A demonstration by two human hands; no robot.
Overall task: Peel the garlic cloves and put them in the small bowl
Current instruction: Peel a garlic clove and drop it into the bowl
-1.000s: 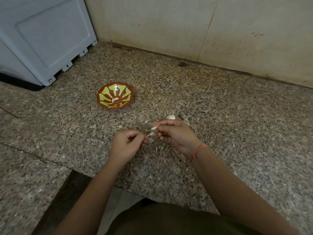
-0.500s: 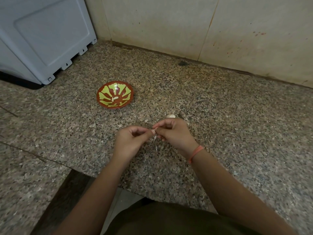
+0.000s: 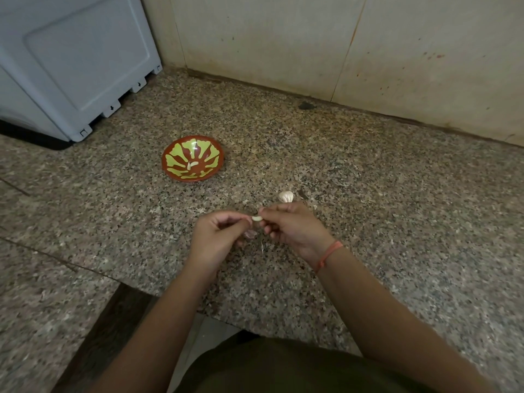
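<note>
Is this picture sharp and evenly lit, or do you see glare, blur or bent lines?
Head view throughout: dim, even light, faint shadows; small glare on the bowl; the wall seam leans from the wide lens; the garlic clove is fairly sharp, the bottom edge softer.

Bare forearms, orange thread band (image 3: 329,255) on right wrist, dark olive clothing (image 3: 283,367)

clove (image 3: 256,218) end hidden inside right hand (image 3: 292,228)

A pale grey appliance (image 3: 71,61), perhaps a washing machine, stood at the back left of the speckled granite surface (image 3: 397,194); beige wall tiles (image 3: 283,38) rose behind.
</note>
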